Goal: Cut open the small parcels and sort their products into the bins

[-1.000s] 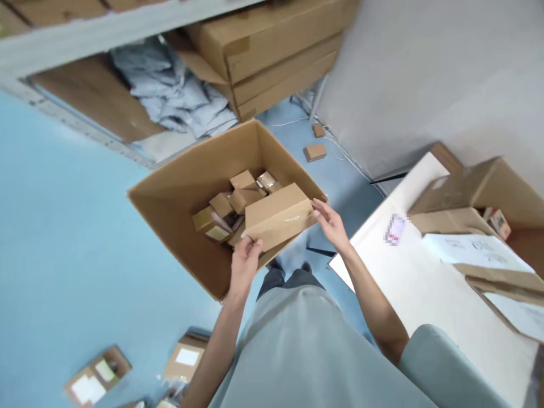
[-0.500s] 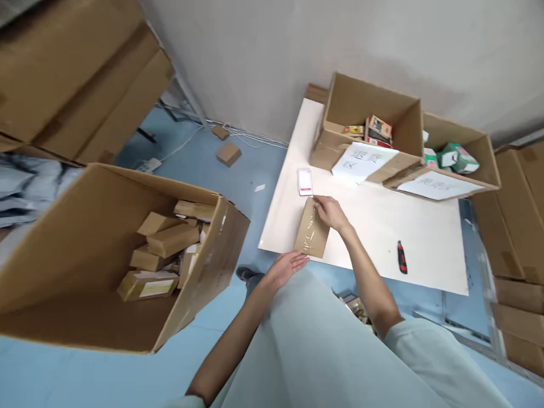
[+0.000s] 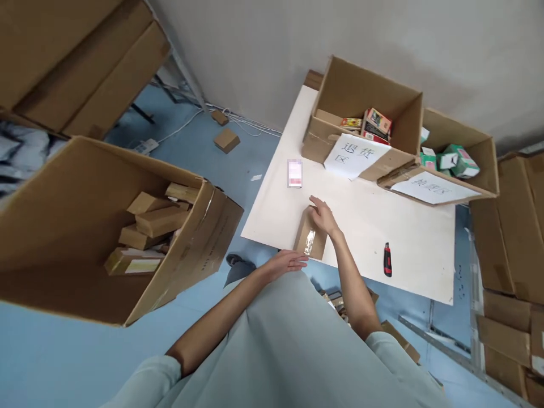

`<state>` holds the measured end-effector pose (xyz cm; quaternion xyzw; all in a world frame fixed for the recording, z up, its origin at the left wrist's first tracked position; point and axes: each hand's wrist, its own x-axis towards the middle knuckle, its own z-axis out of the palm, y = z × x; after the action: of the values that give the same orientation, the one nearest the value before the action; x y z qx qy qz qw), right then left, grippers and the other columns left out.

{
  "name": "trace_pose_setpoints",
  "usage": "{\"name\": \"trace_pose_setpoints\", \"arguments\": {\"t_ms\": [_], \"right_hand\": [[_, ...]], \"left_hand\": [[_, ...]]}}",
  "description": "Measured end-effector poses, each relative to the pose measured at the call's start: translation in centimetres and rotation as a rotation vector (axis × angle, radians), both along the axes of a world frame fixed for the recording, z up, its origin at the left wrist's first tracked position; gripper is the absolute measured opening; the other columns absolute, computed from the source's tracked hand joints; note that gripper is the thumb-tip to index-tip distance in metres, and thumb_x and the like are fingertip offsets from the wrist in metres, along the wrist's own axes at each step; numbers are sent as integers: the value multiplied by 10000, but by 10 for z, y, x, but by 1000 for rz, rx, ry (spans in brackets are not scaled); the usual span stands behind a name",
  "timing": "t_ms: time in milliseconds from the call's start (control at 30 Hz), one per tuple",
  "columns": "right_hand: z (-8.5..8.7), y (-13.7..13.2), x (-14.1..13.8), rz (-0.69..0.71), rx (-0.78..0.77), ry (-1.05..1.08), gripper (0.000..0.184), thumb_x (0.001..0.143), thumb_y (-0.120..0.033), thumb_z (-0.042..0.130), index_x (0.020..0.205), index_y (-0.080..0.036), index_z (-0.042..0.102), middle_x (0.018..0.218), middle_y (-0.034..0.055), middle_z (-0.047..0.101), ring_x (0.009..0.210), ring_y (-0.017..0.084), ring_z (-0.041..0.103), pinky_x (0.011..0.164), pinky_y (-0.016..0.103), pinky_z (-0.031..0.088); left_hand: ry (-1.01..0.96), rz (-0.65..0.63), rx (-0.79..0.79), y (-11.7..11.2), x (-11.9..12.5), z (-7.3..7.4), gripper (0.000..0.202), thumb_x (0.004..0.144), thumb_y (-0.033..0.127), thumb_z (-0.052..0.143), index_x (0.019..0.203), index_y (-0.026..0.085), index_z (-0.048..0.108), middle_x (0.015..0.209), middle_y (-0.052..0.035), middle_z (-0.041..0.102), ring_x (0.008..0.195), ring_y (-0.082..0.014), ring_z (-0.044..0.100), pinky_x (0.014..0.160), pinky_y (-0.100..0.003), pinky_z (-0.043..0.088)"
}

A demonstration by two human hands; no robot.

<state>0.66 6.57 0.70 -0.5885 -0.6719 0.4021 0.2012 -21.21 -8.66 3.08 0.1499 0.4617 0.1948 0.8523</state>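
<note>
A small brown cardboard box [image 3: 311, 237] with shiny clear tape along its top lies at the front edge of the white table [image 3: 272, 218]. My left hand [image 3: 285, 264] rests at the box's near end, its fingers stretched out flat. Over the far end lies my right hand [image 3: 323, 216], fingers extended and not wrapped round the box. Beyond the box is a phone [image 3: 294, 173] with a lit screen. A red and black box cutter [image 3: 387, 260] lies to the right on the table.
Two open cartons stand at the table's back: one carton [image 3: 312, 139] holds colourful packs, the other [image 3: 488, 153] green-and-white boxes. A large open carton [image 3: 212, 229] at left contains several small brown boxes. Stacked cartons [image 3: 495, 249] line the right side.
My right hand has loosened from the box's far edge and its fingers are now stretched over it. My left hand stays at the near end. The camera view has shifted slightly.
</note>
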Motion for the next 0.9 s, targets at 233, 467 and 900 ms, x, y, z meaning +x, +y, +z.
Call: {"name": "trace_pose_setpoints", "arguments": {"t_ms": [233, 467, 900], "right_hand": [[30, 30, -121, 251, 56, 152, 588, 1067, -606, 653, 1553, -280, 717, 1656, 111, 695, 1594, 337, 596, 1406, 603, 375], [12, 39, -311, 526, -41, 155, 602, 1033, -642, 702, 1478, -243, 770, 1556, 141, 763, 1498, 364, 681, 1341, 599, 468], [-104, 11, -563, 731, -525, 125, 497, 897, -537, 912, 1283, -231, 848, 1419, 129, 835, 1381, 356, 771, 1298, 592, 543]], "left_hand": [[18, 428, 128, -5, -111, 16, 589, 731, 590, 1023, 1157, 213, 870, 1426, -203, 813, 1354, -417, 771, 1258, -547, 525], [137, 874, 98, -50, -279, 3, 493, 829, 497, 941, 1209, 196, 849, 1414, -198, 819, 1349, -406, 778, 1280, -559, 515], [363, 1312, -157, -95, -498, -101, 380, 858, 321, 820, 1192, 147, 771, 1393, -219, 805, 1307, -322, 792, 1272, -513, 551]]}}
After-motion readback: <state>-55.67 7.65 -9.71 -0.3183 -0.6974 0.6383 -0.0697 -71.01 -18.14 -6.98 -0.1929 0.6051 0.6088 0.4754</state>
